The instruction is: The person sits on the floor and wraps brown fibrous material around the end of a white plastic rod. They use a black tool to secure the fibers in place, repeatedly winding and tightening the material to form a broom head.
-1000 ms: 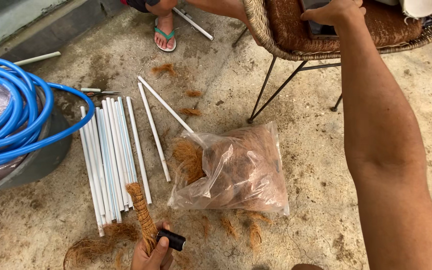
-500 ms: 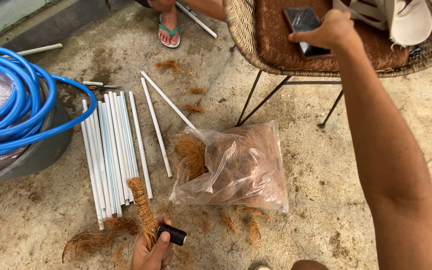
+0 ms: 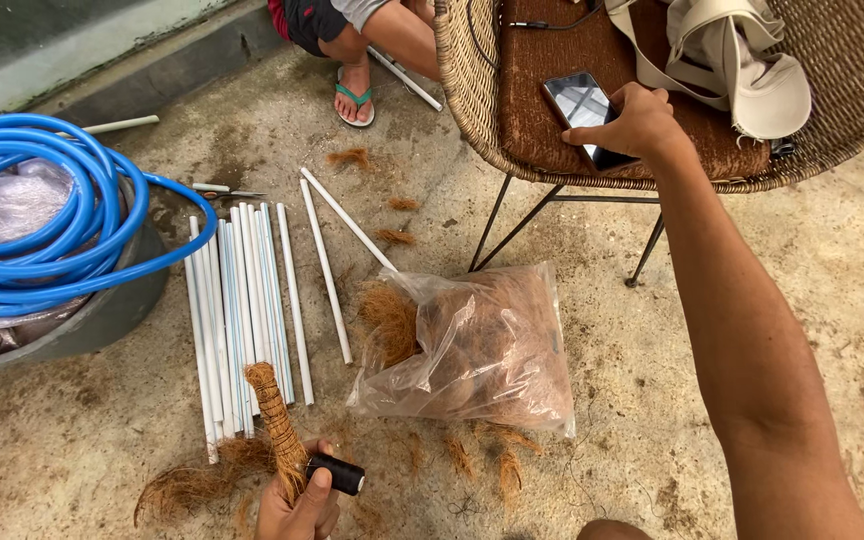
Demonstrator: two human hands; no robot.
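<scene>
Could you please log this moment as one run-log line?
left hand: grips fibre-wrapped stick, black thread spool | right hand: on phone, wicker chair

The frame's bottom edge cuts off my left hand (image 3: 297,505); my right hand (image 3: 624,125) hides part of the phone (image 3: 580,105).

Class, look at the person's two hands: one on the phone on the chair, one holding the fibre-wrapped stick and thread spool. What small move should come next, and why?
Probably bring the right hand back from the phone to the stick. The left hand alone grips both stick and black spool, so winding likely needs a second hand.
</scene>
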